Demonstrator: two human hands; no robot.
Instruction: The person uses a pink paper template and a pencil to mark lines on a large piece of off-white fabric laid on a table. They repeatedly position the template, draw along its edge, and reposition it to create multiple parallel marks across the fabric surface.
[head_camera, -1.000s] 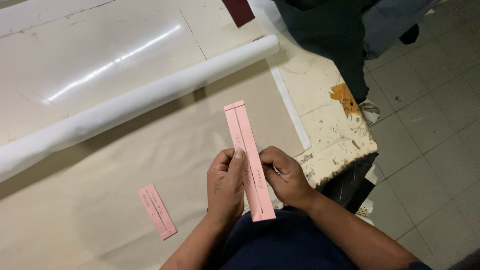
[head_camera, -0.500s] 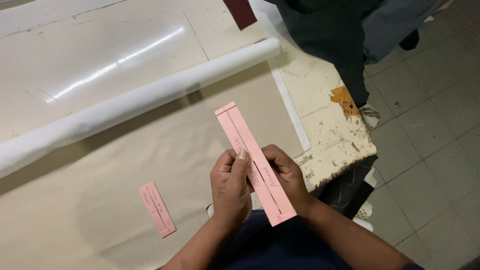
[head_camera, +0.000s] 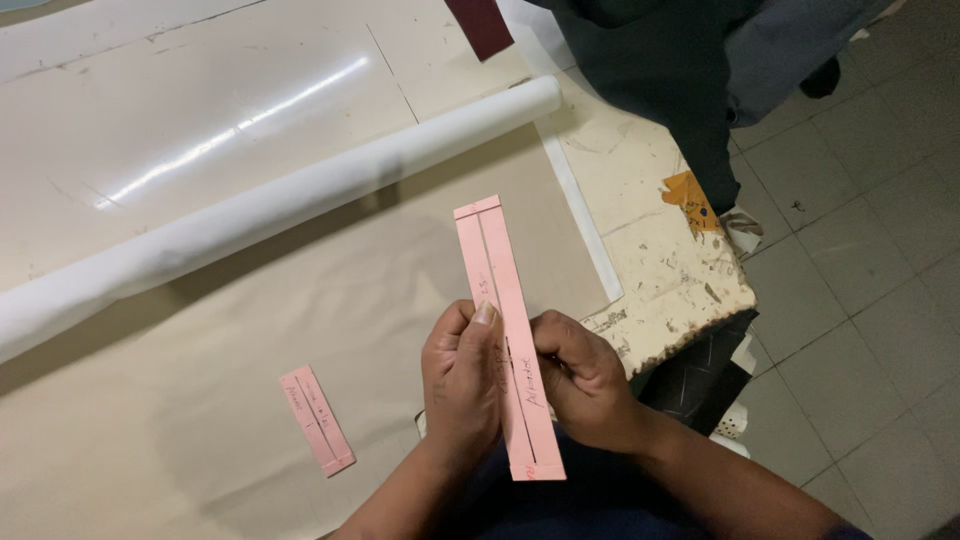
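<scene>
A long pink paper strip (head_camera: 505, 335) was held clamped between the left hand (head_camera: 462, 385) and right hand (head_camera: 585, 380) above the tabletop (head_camera: 660, 250), its far end pointing to 12 o'clock.

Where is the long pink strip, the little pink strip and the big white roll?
long pink strip (head_camera: 492, 262), head view, upper part above the hands.
little pink strip (head_camera: 317, 419), head view, its middle.
big white roll (head_camera: 300, 196), head view, mid-length.

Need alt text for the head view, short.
Two bare hands, left hand and right hand, hold a long pink paper strip above a table covered in beige paper sheet. A shorter pink paper strip lies to the left, with a long white paper roll beyond.
</scene>
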